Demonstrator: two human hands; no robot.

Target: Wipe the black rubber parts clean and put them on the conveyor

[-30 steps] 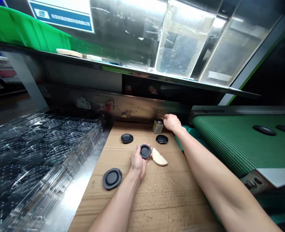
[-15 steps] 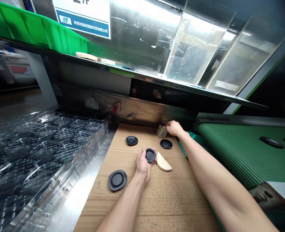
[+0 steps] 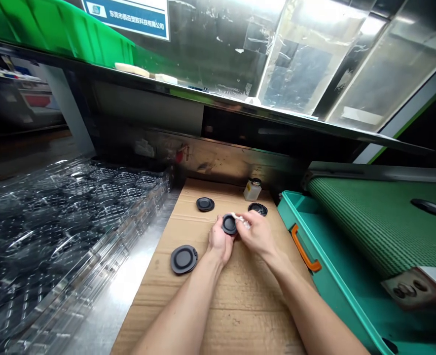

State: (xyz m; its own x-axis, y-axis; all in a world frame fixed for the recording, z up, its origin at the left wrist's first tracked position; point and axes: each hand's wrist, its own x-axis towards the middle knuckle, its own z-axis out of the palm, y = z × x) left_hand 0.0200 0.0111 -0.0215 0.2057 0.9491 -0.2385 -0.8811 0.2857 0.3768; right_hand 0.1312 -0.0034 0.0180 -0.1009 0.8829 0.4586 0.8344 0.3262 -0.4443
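Through the head view I have both hands close together, working at one spot, with the left hand (image 3: 220, 240) grasping the black disc (image 3: 229, 224) by its near and left edge and the right hand (image 3: 258, 235) pinching a pale piece (image 3: 244, 223) just across from it. The disc is close to round, so I read no real long axis in it; its recessed face is turned up towards me. The relation I judge to count is this: the pale piece slants from the right fingers up and leftward to the disc's upper right rim. It looks to be touching there, though at this size I can't swear to it, nor tell what it is made of. Around them on the cardboard (image 3: 236, 310), one black part (image 3: 205, 204) lies ahead and left, another (image 3: 263, 210) just beyond the right hand, and a third (image 3: 184, 259) near the left forearm. The small jar (image 3: 252, 190) stands farther off. Past the sheet, clear trays (image 3: 73, 236) lie left, and the turquoise crate (image 3: 338, 298) and green belt (image 3: 369, 222) right.
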